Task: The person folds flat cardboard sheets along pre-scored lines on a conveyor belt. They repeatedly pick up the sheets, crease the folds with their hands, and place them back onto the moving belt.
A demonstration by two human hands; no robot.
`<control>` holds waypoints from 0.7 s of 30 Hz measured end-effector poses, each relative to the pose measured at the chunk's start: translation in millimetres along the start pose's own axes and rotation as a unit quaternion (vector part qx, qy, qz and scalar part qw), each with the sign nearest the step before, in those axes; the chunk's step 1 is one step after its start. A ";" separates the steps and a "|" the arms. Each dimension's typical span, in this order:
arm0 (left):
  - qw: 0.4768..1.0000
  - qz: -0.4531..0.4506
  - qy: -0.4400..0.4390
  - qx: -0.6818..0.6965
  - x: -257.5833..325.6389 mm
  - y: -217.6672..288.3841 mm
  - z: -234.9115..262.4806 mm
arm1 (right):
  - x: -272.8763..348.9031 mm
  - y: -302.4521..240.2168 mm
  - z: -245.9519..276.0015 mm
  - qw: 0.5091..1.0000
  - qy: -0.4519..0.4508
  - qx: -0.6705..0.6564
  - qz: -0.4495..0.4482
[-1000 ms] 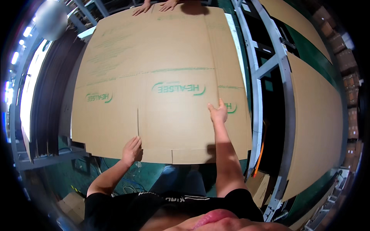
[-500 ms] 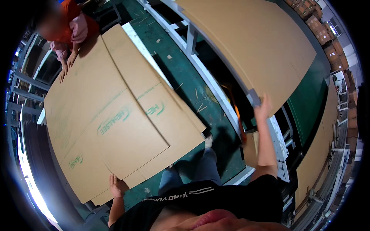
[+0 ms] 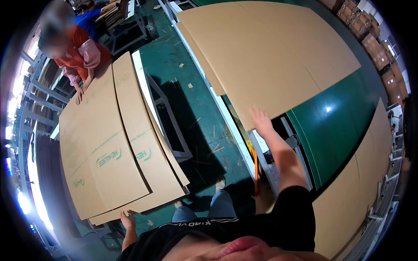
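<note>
The left hand (image 3: 127,220) is at the near edge of the printed cardboard (image 3: 102,150), its fingers slightly parted against the margin; its underside is out of sight, so I cannot tell whether it grips the board or only touches it; the right hand (image 3: 261,123) lies with fingers stretched out over the near corner of a plain cardboard sheet (image 3: 270,56); its thumb cannot be made out, so whether it pinches that corner or merely rests there I cannot tell either.

The printed cardboard lies at the person's left, in overlapping layers, on a tabletop (image 3: 139,69) of which little beyond a pale edge and grey frame shows; part of the green print is too faint to make out, and the number of layers is hidden; the plain cardboard sheet is at the right, covering part of a green belt (image 3: 322,135), with the margin of a lower sheet (image 3: 205,65) showing along its left side.

At the far end of the printed cardboard a co-worker (image 3: 80,39), head blurred, rests both hands on it; a person in blue (image 3: 88,22) behind is partly covered; at the lower right a brown sheet (image 3: 352,200) is partly hidden by the black sleeve (image 3: 296,213); the stacked boxes (image 3: 374,50) fade into the dark rim.
</note>
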State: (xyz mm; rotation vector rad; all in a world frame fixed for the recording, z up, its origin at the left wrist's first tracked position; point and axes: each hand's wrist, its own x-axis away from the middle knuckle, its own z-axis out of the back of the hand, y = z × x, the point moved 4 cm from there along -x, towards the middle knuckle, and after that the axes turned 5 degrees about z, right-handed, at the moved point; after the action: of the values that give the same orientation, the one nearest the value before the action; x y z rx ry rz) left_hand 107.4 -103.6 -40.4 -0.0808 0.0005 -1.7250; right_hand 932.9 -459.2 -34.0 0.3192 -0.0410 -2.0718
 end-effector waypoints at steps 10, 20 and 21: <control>0.966 -0.198 -0.016 0.165 -13.2 179.3 78.8 | -10.7 112.4 180.7 0.994 0.067 -0.073 -0.042; 0.668 -0.634 -0.112 0.372 60.6 468.9 151.1 | 144.3 -45.4 581.1 0.974 0.201 -0.080 -0.071; 0.652 -0.644 -0.140 0.376 79.6 493.6 162.8 | 149.4 -67.0 622.7 0.966 0.241 -0.034 -0.087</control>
State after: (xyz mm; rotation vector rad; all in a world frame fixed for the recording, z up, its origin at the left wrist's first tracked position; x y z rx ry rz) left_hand 591.2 -251.5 103.2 0.3713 -1.2971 -2.9513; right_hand 654.9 -617.9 524.6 0.7991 0.3640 -2.1076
